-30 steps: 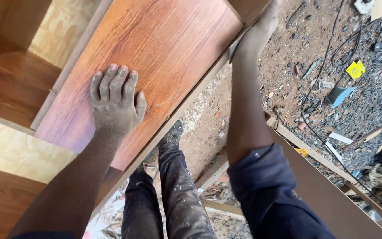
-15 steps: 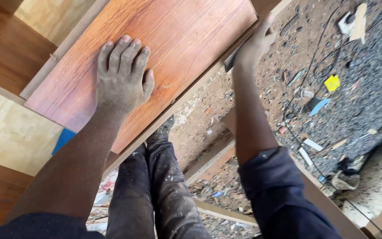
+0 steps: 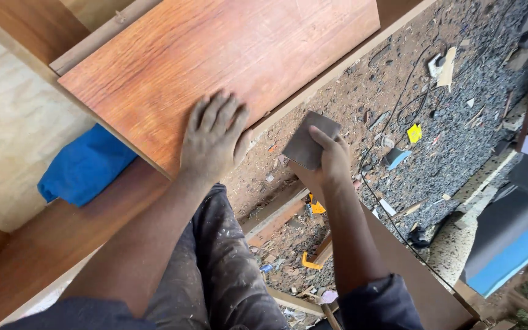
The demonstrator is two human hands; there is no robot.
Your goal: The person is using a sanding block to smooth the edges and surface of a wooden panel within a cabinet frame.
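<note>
rough workshop ground (image 3: 459, 122) spreads off beyond the right hand, littered with wood chips, grit, scraps of yellow and blue plastic, and a thin black cable (image 3: 377, 201) that runs past the wrist and away. left hand (image 3: 212, 137) lies flat, fingers spread, palm down on the near end of a reddish-brown laminate panel (image 3: 215, 55); judged as steadying pressure, the weight keeping the board from shifting on the frame under it. hand is open, gripping nothing. right hand (image 3: 331, 162) sits just beside the panel's long edge, held clear of the board, fingers and thumb pinched on a small dark grey sheet (image 3: 308, 145), probably sandpaper; the sheet is held near 1 corner and stands tilted, its face turned toward the panel edge. the 2 hands are apart, with the panel's pale raw edge (image 3: 337, 70) between them. the panel shows a smooth wood-grain face, warm orange-red, streaked darker along its length, no visible scratches; its edge reads lighter and unfinished. the sheet looks stiff, matt, slightly curled. to the outside of the left hand a crumpled blue cloth (image 3: 84, 165) rests on a lower brown shelf (image 3: 62, 244), against pale plywood (image 3: 7, 134). below both hands, paint-spattered dark trousers (image 3: 221, 269). far beyond the right hand, grey and blue cushions (image 3: 508, 238).
</note>
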